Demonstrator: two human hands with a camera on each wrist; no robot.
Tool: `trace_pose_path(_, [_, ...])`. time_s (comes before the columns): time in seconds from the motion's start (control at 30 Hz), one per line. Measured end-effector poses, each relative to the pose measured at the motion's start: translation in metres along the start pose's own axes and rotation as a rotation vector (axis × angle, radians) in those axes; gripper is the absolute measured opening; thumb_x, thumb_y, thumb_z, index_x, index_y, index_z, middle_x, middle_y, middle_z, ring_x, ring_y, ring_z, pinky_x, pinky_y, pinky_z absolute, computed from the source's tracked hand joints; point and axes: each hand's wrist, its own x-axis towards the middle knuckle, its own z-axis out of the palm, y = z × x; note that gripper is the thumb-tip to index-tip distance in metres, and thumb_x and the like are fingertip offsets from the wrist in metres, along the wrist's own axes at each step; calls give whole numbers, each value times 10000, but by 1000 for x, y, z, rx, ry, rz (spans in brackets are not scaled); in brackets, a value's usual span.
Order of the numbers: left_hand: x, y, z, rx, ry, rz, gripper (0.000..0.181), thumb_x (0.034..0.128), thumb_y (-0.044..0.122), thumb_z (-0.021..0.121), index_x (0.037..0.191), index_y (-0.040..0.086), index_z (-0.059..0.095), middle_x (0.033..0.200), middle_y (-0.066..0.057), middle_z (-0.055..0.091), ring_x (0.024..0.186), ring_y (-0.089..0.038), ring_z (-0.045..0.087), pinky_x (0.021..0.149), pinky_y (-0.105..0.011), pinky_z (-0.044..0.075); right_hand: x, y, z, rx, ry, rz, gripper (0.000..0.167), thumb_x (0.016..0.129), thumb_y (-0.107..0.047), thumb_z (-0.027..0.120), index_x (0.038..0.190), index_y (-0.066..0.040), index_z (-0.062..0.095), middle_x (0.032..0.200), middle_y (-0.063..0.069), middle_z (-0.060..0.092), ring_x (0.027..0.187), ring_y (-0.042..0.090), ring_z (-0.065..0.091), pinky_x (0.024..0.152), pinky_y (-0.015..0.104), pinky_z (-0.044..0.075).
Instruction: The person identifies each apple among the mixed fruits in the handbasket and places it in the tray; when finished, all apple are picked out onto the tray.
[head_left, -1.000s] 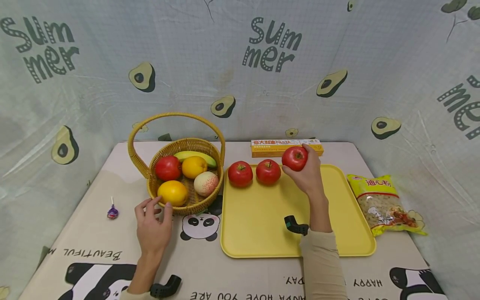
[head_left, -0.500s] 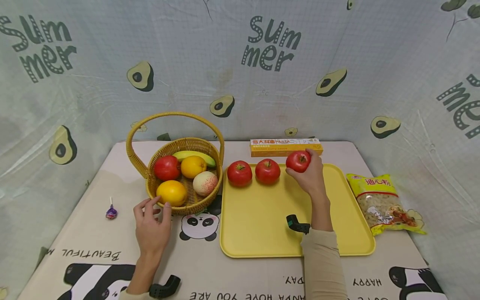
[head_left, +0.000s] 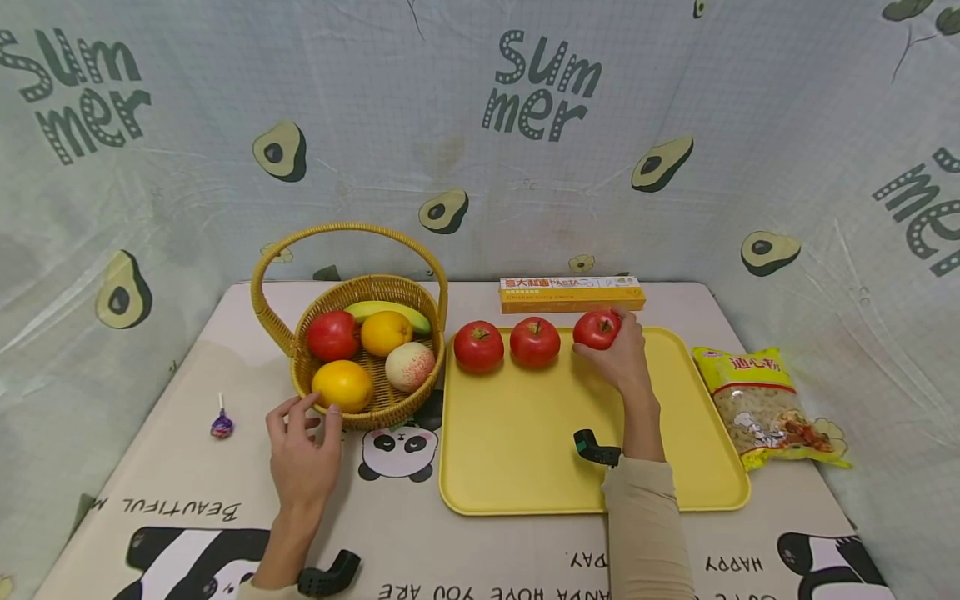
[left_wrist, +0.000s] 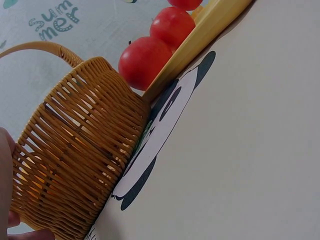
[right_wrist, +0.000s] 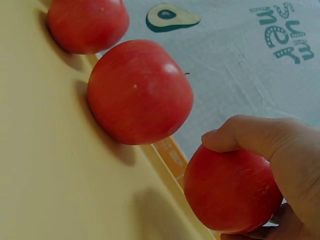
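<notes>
creased blue-grey sheeting on three sides, avocado prints, dark "summer" lettering, pale worktop, panda prints, upside-down black text

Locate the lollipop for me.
In the head view, the lollipop lies on the left of the table, left of the basket and the left hand.

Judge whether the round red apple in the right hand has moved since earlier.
Yes: the held apple moved down and slightly right in the head view, against the rectangular orange pasta box.
</notes>
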Motion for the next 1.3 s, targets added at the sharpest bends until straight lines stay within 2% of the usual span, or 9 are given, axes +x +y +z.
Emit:
trace_pose_path(0.67, [0,1,-1,0,-7,-8,419,989,318,572,1294,33,604,1368,-175,456,968,-286,631,768,-5,294,3,11,7,-66,-66,37,971,832,-290,773,1560,-80,166,1509,240,300,1376,415,353,1056,594,453])
trace_pose_path(1.0, [0,2,-1,-3,-2,-4,415,988,309,573,1294,30,604,1369,-177,459,964,-284,629,772,-3,293,5,13,10,-41,-87,39,977,853,-298,748,1581,-89,131,1534,231,302,1383,415,368,1082,587,433])
trace_pose_path(1.3, [0,2,0,-3,-3,-11,417,987,312,573,1293,30,607,1366,-176,462,964,-292,637,768,11,285,4,12,9,-61,-111,69,985,877,-314,725,1595,-102,85,1558,231,267,1405,417,331,1098,589,416])
